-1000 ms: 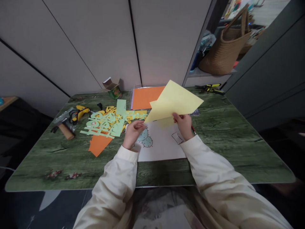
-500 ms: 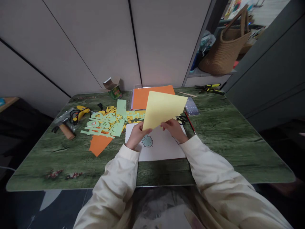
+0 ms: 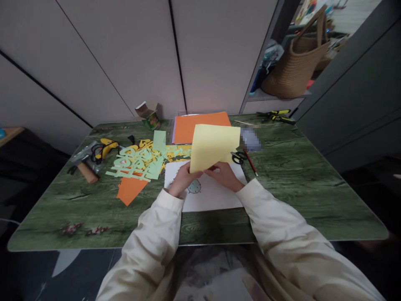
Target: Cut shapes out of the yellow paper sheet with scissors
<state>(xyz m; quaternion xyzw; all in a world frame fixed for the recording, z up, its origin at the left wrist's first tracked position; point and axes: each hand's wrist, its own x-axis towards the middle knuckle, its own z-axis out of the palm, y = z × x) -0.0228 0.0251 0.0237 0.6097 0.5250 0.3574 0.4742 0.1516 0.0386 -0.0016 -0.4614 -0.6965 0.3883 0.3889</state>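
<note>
A sheet of yellow paper [image 3: 213, 146] is raised above the table, tilted toward me. My left hand [image 3: 184, 179] is closed on its lower left corner, thumb in front. At the bottom edge my right hand [image 3: 226, 175] pinches the paper, close to the left one. Beneath both hands lies a white sheet [image 3: 216, 198] with drawings on it, among them a pale blue spiky round shape [image 3: 194, 186]. The hands and the yellow paper hide part of the white sheet. Black-handled scissors [image 3: 239, 157] lie just right of the yellow paper, their blades partly covered.
Left are green paper cutouts [image 3: 134, 161], an orange scrap [image 3: 131, 190], a hammer [image 3: 87, 172] and a yellow corded tool [image 3: 109, 147]. Behind stand a small open box [image 3: 151, 119] and orange paper [image 3: 200, 121]. To the right are a pencil [image 3: 249, 162], a blurred phone [image 3: 251, 139] and pliers [image 3: 277, 117].
The yellow paper has swung lower and to the left, showing more of the scissors. My right hand has slid left along its bottom edge toward my left hand.
</note>
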